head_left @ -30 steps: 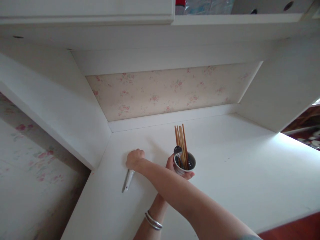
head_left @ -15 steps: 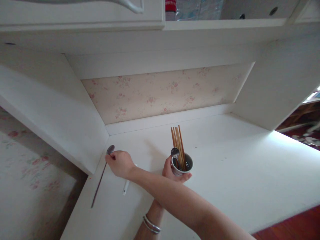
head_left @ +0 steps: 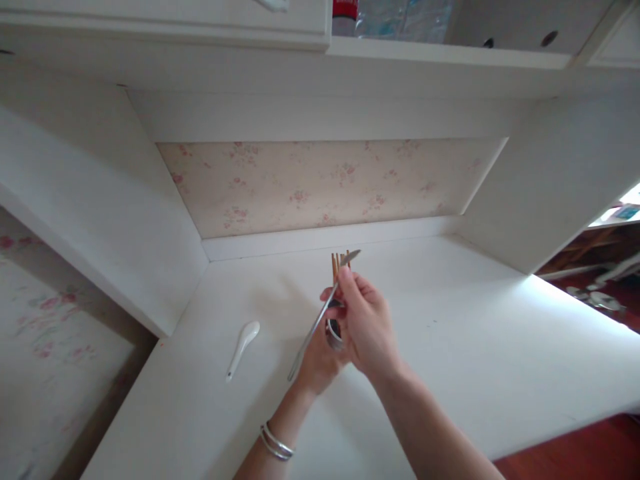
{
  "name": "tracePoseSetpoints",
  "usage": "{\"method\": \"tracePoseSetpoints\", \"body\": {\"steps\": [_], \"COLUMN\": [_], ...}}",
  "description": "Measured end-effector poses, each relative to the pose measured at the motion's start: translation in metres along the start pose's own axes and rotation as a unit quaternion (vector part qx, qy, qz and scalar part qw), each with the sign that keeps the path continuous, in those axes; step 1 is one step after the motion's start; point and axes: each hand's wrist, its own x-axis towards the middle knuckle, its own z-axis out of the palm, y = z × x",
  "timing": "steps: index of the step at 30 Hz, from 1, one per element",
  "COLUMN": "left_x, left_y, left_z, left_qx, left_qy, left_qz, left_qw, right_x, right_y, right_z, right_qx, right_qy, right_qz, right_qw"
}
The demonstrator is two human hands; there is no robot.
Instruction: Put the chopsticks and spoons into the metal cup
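My right hand point(head_left: 367, 320) pinches a long metal spoon point(head_left: 320, 319) near its bowl end, the handle slanting down to the left. It hovers just in front of a small metal cup point(head_left: 333, 333), which my left hand point(head_left: 315, 357) grips from below and the left. Wooden chopsticks point(head_left: 336, 262) stick up out of the cup behind my right fingers. Most of the cup is hidden by my hands. A bracelet sits on my left wrist.
A white ceramic spoon point(head_left: 242, 347) lies on the white desk top point(head_left: 475, 347) to the left of my hands. Floral wallpaper backs the recess, white side panels close it in, and a shelf with bottles runs overhead.
My right hand lifted the metal spoon from the desk's left edge and carried it right to the cup. The white spoon now lies uncovered. My left hand kept hold of the cup.
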Motion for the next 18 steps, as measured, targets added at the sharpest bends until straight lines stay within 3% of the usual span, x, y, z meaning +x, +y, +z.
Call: {"method": "tracePoseSetpoints", "body": {"steps": [5,9,13,18], "left_x": [0.000,-0.001,0.000,0.002], "left_y": [-0.003,-0.007,-0.009,-0.012], "left_z": [0.006,0.005,0.005,0.006], "left_qx": [0.014,0.045,0.058,0.072], "left_qy": [-0.023,-0.010,-0.002,0.017], "left_qz": [-0.020,-0.032,-0.019,-0.019], "left_qw": [0.999,0.998,0.998,0.997], "right_x": [0.029,0.042,0.040,0.036], "right_y": [-0.006,0.006,0.028,0.053], "right_z": [-0.061,-0.092,-0.105,-0.108], "right_qx": [-0.106,-0.292,-0.395,-0.427], "right_qy": [0.115,0.179,0.152,0.110], "right_qz": [-0.161,-0.186,-0.161,-0.138], "right_qw": [0.974,0.921,0.892,0.887]}}
